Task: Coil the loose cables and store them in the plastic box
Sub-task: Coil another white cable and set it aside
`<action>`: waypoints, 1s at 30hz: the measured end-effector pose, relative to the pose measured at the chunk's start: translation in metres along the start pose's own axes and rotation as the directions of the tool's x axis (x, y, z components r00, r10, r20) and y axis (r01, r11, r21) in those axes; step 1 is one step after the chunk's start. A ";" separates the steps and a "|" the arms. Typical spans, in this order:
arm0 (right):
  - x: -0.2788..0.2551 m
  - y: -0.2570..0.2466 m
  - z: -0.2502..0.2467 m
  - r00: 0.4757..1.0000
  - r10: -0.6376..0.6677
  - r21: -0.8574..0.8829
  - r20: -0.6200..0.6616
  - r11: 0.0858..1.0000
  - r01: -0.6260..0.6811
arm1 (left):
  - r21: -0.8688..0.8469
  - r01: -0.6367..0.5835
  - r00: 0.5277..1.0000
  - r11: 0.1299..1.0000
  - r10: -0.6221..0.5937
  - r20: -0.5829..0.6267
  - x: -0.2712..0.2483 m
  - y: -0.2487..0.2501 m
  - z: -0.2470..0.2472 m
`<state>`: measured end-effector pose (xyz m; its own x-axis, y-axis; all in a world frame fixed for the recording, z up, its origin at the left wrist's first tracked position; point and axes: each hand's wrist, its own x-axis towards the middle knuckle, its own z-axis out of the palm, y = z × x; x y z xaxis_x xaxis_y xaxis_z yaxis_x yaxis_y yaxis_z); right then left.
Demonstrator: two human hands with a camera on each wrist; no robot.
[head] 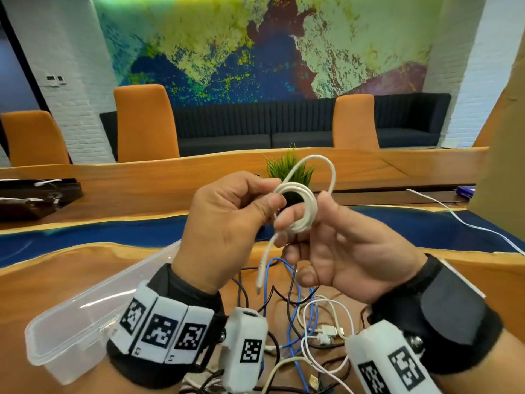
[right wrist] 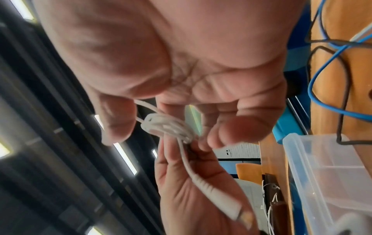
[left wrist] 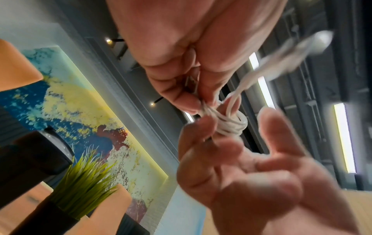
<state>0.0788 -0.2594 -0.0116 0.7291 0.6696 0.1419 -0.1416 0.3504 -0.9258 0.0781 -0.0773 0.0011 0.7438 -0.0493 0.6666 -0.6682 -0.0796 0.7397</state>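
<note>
Both hands hold a white cable coil [head: 298, 206] up over the table. My left hand [head: 271, 190] pinches the coil's left side between thumb and forefinger. My right hand [head: 304, 214] has fingers curled through the coil, with the thumb against its right side. One loose loop [head: 326, 172] arches above the coil, and a free end with a plug [head: 259, 287] dangles below. The right wrist view shows the coil [right wrist: 167, 127] and the plug [right wrist: 231, 209] crossing my left palm. In the left wrist view the pinch sits on the coil [left wrist: 231, 124]. The clear plastic box [head: 85, 317] stands open at lower left.
A tangle of blue, black and white cables [head: 298, 322] lies on the wooden table [head: 56, 280] under my hands. Another white cable [head: 468, 223] trails off to the right. A small green plant [head: 287, 169] stands behind the coil. Orange chairs line the far side.
</note>
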 end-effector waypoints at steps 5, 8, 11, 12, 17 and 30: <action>0.004 0.005 0.009 0.985 -0.035 0.000 -0.169 0.999 0.035 | 0.132 -0.086 0.995 0.988 0.091 -0.036 -0.006 -0.001 0.012; 0.002 -0.002 0.007 0.974 -0.072 0.003 -0.214 0.997 0.074 | 0.216 -0.118 0.980 0.969 0.148 -0.130 0.000 -0.005 0.001; -0.003 -0.012 0.000 0.913 -0.216 -0.381 -0.346 0.922 0.074 | 0.186 -0.058 0.968 0.981 0.101 -0.230 0.009 -0.004 -0.018; -0.004 -0.015 -0.004 0.870 -0.305 -0.582 -0.387 0.812 0.025 | 0.184 -0.037 0.964 0.982 0.083 -0.251 0.011 -0.003 -0.024; -0.011 -0.022 -0.030 0.699 -0.681 -0.961 -0.218 0.023 -0.277 | 0.140 0.027 0.963 0.990 0.011 -0.268 0.013 0.001 -0.032; -0.001 -0.019 -0.019 0.628 -0.580 -0.597 -0.519 0.771 0.219 | -0.480 0.309 0.945 0.821 -0.324 0.052 0.003 0.006 0.005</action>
<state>0.0932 -0.2788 -0.0006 0.8874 -0.1231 0.4443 0.4504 0.0255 -0.8925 0.0760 -0.0833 0.0069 0.9201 -0.0728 0.3850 -0.3274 0.3970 0.8574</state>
